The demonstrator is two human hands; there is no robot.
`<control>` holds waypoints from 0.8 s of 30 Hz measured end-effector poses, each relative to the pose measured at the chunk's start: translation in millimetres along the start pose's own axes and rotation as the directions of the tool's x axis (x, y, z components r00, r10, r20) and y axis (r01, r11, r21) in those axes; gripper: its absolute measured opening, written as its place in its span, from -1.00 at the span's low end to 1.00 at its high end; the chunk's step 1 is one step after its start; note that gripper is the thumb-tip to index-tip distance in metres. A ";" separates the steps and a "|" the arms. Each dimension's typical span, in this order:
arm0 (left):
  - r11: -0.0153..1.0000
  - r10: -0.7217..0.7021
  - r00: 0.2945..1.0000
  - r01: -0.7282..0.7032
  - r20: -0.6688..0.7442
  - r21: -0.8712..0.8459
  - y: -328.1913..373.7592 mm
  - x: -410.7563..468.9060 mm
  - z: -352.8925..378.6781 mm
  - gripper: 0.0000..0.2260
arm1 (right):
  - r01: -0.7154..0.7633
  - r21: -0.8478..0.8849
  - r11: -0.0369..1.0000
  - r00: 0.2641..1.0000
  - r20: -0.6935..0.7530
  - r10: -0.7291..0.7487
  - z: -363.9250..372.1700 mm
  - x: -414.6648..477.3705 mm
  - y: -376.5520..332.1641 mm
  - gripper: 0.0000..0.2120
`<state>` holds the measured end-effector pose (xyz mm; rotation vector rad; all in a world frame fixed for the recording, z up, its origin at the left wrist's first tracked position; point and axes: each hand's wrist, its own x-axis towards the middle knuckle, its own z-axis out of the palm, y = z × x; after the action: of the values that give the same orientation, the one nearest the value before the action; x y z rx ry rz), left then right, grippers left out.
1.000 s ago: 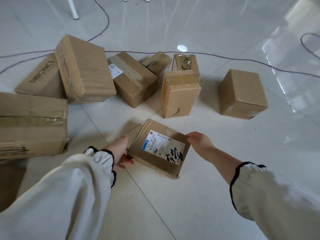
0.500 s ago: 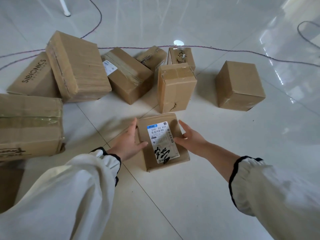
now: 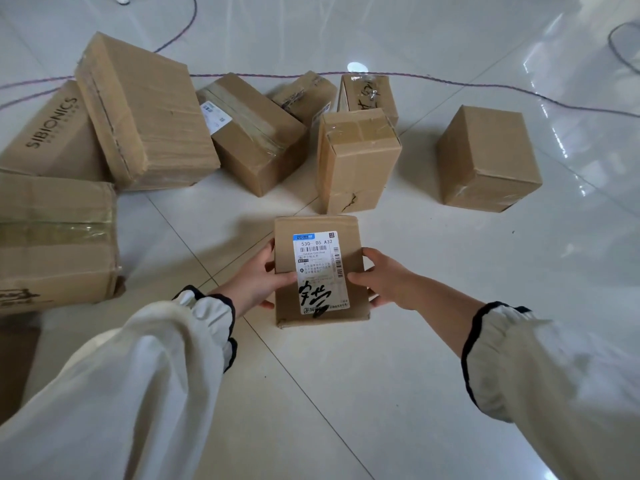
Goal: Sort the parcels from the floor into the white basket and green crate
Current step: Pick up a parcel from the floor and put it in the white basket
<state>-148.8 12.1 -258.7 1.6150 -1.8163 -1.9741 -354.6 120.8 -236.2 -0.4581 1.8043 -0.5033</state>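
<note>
A small flat cardboard parcel (image 3: 320, 233) with a white shipping label and black handwriting is held between both hands, just above the white tiled floor. My left hand (image 3: 258, 280) grips its left edge, thumb on top. My right hand (image 3: 384, 278) grips its right edge, thumb on the label side. Several other cardboard parcels lie on the floor behind it. Neither the white basket nor the green crate is in view.
An upright taped box (image 3: 356, 161) stands right behind the held parcel, and a cube-shaped box (image 3: 485, 157) sits to the right. A large box (image 3: 145, 112) leans on a SIBIONICS box (image 3: 48, 133) at left. Another big box (image 3: 55, 237) lies near left. A purple cable (image 3: 485, 88) crosses the floor behind.
The parcel has been turned from slanted to square with its label facing me, and lifted slightly. Both hands moved from touching its ends to gripping its sides.
</note>
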 end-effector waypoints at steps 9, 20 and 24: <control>0.999 -0.024 1.000 0.024 -0.016 0.021 81.7 -83.8 -30.1 -0.20 | -0.014 0.099 0.995 1.000 0.014 0.013 -10.7 -101.6 -47.4 -0.38; 0.995 0.031 1.000 -0.031 0.001 0.090 331.6 -313.6 -101.0 -0.24 | 0.089 0.119 0.989 0.996 -0.031 -0.086 -92.0 -381.1 -217.7 -0.39; 0.992 0.060 0.998 -0.059 -0.010 0.112 419.0 -406.6 -120.7 -0.26 | 0.118 0.157 0.981 0.992 -0.054 -0.110 -121.7 -485.3 -272.9 -0.42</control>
<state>-127.4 33.5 336.7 1.5778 -1.9795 -1.8644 -323.4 171.1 330.6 -0.4435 1.7714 -0.7380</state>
